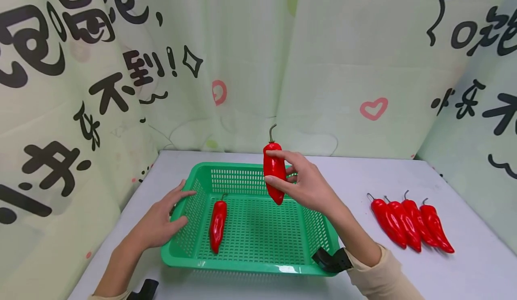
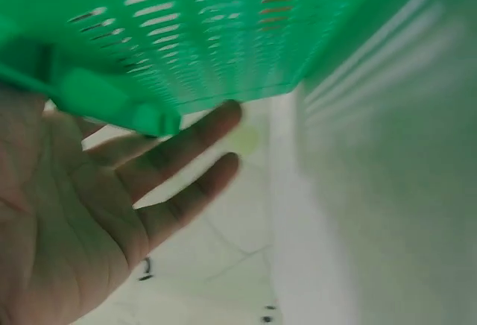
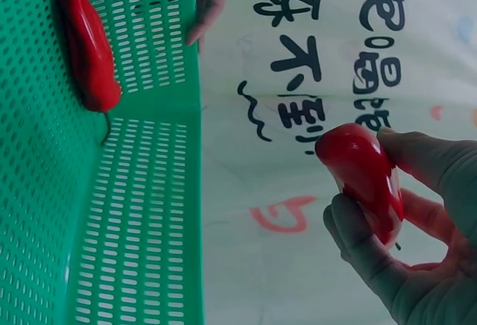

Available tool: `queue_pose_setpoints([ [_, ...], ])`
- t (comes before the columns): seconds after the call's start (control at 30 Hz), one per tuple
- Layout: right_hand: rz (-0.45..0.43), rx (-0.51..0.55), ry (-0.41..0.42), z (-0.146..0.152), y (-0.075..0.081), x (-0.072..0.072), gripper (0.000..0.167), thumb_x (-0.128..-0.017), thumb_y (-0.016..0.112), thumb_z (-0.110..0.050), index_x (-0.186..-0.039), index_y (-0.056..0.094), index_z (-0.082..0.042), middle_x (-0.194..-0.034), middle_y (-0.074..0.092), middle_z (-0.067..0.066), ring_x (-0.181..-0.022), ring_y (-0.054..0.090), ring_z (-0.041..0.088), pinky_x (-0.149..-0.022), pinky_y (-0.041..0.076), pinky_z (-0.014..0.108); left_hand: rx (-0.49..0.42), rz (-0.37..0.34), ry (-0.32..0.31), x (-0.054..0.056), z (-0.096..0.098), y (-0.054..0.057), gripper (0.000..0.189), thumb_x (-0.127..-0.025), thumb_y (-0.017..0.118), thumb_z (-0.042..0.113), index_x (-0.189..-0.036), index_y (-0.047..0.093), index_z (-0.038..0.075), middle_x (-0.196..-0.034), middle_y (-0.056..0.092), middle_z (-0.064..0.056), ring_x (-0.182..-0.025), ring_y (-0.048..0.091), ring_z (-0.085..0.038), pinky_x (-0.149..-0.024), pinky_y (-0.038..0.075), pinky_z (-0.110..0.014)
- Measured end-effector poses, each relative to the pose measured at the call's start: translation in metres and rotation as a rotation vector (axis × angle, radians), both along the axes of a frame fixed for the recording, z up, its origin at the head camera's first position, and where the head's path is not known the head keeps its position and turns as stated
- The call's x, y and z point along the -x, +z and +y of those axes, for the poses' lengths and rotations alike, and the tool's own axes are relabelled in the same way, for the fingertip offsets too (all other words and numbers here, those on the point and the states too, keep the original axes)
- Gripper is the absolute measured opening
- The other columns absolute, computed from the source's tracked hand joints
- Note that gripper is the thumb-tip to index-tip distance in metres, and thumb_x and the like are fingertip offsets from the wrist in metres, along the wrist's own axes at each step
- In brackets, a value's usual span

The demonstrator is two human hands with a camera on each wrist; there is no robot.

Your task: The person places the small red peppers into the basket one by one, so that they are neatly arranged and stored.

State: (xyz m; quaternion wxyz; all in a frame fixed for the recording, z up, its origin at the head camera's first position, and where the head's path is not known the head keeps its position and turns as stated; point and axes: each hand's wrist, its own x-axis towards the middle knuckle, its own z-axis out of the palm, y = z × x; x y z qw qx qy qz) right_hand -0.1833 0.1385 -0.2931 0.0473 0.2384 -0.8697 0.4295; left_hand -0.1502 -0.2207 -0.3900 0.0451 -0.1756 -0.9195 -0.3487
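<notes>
My right hand (image 1: 304, 181) pinches a red chili pepper (image 1: 274, 167) between thumb and fingers, upright with its curled stem on top, above the far side of a green basket (image 1: 250, 268). In the right wrist view the same pepper (image 3: 361, 176) sits between the thumb and fingers. A second red pepper (image 1: 218, 226) lies inside the basket, left of its middle. My left hand (image 1: 159, 223) is at the basket's left rim, with its fingers spread. In the left wrist view the left hand's fingers (image 2: 186, 198) stretch out straight beside the basket's slotted wall.
Several red peppers (image 1: 412, 223) lie side by side on the white table (image 1: 343, 174), right of the basket. A pale printed curtain (image 1: 331, 67) hangs behind the table and along both sides.
</notes>
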Motion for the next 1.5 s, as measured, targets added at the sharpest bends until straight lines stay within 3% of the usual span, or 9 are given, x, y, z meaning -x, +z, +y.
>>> queue_pose_setpoints([
  [0.17, -0.018, 0.001, 0.012, -0.007, -0.003, 0.006, 0.059, -0.092, 0.077, -0.027, -0.147, 0.055, -0.021, -0.136, 0.058, 0.007, -0.099, 0.064, 0.026, -0.074, 0.059, 0.033, 0.093, -0.002, -0.022, 0.003, -0.002, 0.007, 0.058, -0.089, 0.064, 0.012, -0.146, 0.054, 0.01, -0.166, 0.027, -0.02, -0.124, 0.06, -0.035, -0.077, 0.052, -0.035],
  [0.23, -0.027, -0.001, 0.02, -0.01, -0.004, 0.008, 0.059, -0.092, 0.077, -0.026, -0.146, 0.055, -0.02, -0.137, 0.057, 0.008, -0.1, 0.064, 0.027, -0.073, 0.06, 0.033, 0.098, -0.016, -0.025, 0.004, -0.002, 0.009, 0.058, -0.088, 0.065, 0.012, -0.145, 0.054, 0.009, -0.165, 0.027, -0.021, -0.102, 0.067, -0.025, -0.068, 0.05, -0.029],
  [0.43, -0.052, -0.03, 0.071, -0.019, -0.012, 0.016, 0.057, -0.093, 0.076, -0.025, -0.146, 0.055, -0.017, -0.134, 0.058, 0.01, -0.097, 0.066, 0.025, -0.069, 0.059, 0.032, 0.114, -0.03, 0.003, 0.005, 0.001, 0.012, 0.058, -0.085, 0.066, 0.013, -0.142, 0.057, 0.008, -0.164, 0.03, -0.021, -0.051, 0.046, -0.007, -0.053, 0.044, -0.026],
  [0.73, -0.073, -0.097, 0.141, -0.03, -0.026, 0.025, 0.054, -0.092, 0.076, -0.02, -0.143, 0.057, -0.011, -0.127, 0.06, 0.014, -0.088, 0.068, 0.022, -0.07, 0.059, 0.031, 0.187, 0.051, 0.034, 0.013, 0.006, 0.017, 0.045, -0.083, 0.067, 0.014, -0.128, 0.067, 0.009, -0.154, 0.045, -0.023, -0.044, 0.029, -0.006, -0.047, 0.032, -0.027],
  [1.07, -0.109, -0.227, 0.156, -0.042, -0.04, 0.027, 0.052, -0.092, 0.077, -0.025, -0.14, 0.061, -0.012, -0.119, 0.061, 0.01, -0.103, 0.059, 0.022, -0.068, 0.056, 0.026, 0.24, 0.205, 0.07, 0.02, 0.014, 0.016, 0.027, -0.082, 0.067, 0.012, -0.107, 0.073, 0.004, -0.128, 0.066, -0.028, -0.052, 0.041, -0.01, -0.047, 0.033, -0.03],
  [1.2, -0.087, -0.29, 0.176, -0.046, -0.042, 0.028, 0.05, -0.091, 0.078, -0.026, -0.137, 0.063, -0.011, -0.113, 0.064, 0.006, -0.104, 0.056, 0.021, -0.067, 0.054, 0.026, 0.253, 0.209, 0.099, 0.022, 0.016, 0.017, 0.025, -0.082, 0.068, 0.013, -0.105, 0.074, 0.004, -0.091, 0.075, -0.019, -0.051, 0.042, -0.011, -0.047, 0.034, -0.03],
  [1.33, -0.086, -0.336, 0.203, -0.048, -0.045, 0.028, 0.048, -0.09, 0.078, -0.025, -0.134, 0.065, -0.011, -0.11, 0.065, 0.005, -0.106, 0.055, 0.022, -0.067, 0.054, 0.026, 0.26, 0.211, 0.112, 0.022, 0.016, 0.017, 0.025, -0.083, 0.067, 0.013, -0.105, 0.073, 0.003, -0.057, 0.058, -0.001, -0.05, 0.041, -0.013, -0.047, 0.034, -0.031],
  [1.4, -0.101, -0.354, 0.22, -0.048, -0.047, 0.028, 0.047, -0.09, 0.078, -0.024, -0.133, 0.065, -0.01, -0.107, 0.065, 0.004, -0.103, 0.056, 0.021, -0.067, 0.054, 0.026, 0.254, 0.212, 0.112, 0.021, 0.016, 0.015, 0.024, -0.083, 0.067, 0.012, -0.106, 0.073, 0.004, -0.069, 0.068, -0.011, -0.05, 0.039, -0.012, -0.047, 0.032, -0.031],
  [1.5, -0.126, -0.38, 0.251, -0.049, -0.049, 0.028, 0.047, -0.09, 0.078, -0.024, -0.133, 0.065, -0.01, -0.1, 0.064, 0.001, -0.097, 0.057, 0.019, -0.067, 0.053, 0.026, 0.232, 0.2, 0.116, 0.021, 0.017, 0.014, 0.025, -0.084, 0.067, 0.011, -0.107, 0.073, 0.005, -0.113, 0.072, -0.028, -0.049, 0.037, -0.013, -0.047, 0.031, -0.031],
])
